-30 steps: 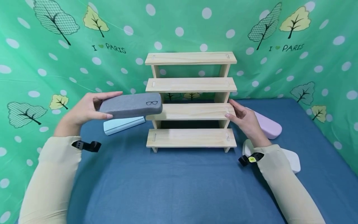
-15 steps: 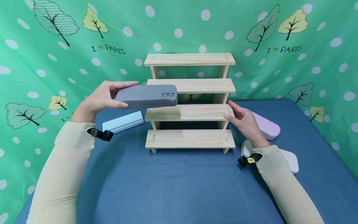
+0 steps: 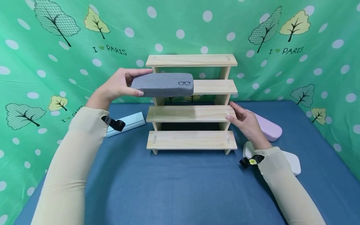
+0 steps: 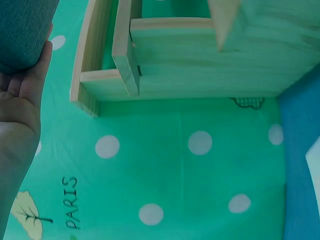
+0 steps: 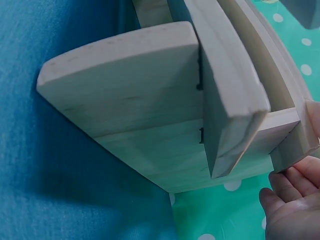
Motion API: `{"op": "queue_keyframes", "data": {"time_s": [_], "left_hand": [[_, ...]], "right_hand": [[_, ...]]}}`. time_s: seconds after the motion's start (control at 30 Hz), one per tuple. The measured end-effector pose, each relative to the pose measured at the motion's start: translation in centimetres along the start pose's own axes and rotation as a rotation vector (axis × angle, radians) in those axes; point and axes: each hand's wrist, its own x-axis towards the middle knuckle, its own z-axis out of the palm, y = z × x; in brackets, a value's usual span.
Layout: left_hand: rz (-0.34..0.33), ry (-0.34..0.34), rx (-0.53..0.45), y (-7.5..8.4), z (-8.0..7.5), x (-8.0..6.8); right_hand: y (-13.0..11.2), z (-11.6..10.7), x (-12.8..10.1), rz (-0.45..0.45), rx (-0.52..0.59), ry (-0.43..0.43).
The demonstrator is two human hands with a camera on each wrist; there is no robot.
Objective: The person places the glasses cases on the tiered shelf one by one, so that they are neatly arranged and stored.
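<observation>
My left hand point(image 3: 116, 85) grips the left end of a grey glasses case point(image 3: 163, 85), thumb in front and fingers behind. The case, marked with a small glasses drawing, hangs before the second board from the top of a four-step wooden display stand point(image 3: 191, 140), hiding part of that board; I cannot tell whether they touch. My right hand point(image 3: 247, 125) pinches the right end of the third board from the top. In the right wrist view its fingers point(image 5: 287, 187) lie along the board's end. The left wrist view shows only a corner of the grey case point(image 4: 25, 32).
A light blue folding case point(image 3: 130, 121) lies left of the stand, partly behind the left wrist's camera. On the right lie a lilac case point(image 3: 268, 126) and a white case point(image 3: 293, 161), the latter partly under the right forearm. A green printed cloth point(image 3: 180, 18) hangs behind.
My left hand has carried the grey glasses case up and to the right, from beside the third board to before the second. My right hand has stayed on the stand.
</observation>
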Motion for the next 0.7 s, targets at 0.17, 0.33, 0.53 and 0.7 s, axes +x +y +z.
{"op": "queue_keyframes", "data": {"time_s": [0.17, 0.33, 0.53, 0.7], "left_hand": [[-0.008, 0.018, -0.05, 0.6, 0.4, 2.0], [0.006, 0.03, -0.099, 1.4, 0.7, 4.1], [0.036, 0.045, -0.138, 1.9, 0.6, 6.5], [-0.012, 0.088, -0.093, 2.3, 0.4, 8.0]], "right_hand": [[0.1, -0.2, -0.1, -0.001, -0.02, 0.001], [0.2, -0.3, -0.1, -0.004, -0.042, -0.001], [0.3, -0.3, 0.0, 0.008, -0.051, 0.001], [0.2, -0.2, 0.1, 0.009, -0.045, -0.001]]}}
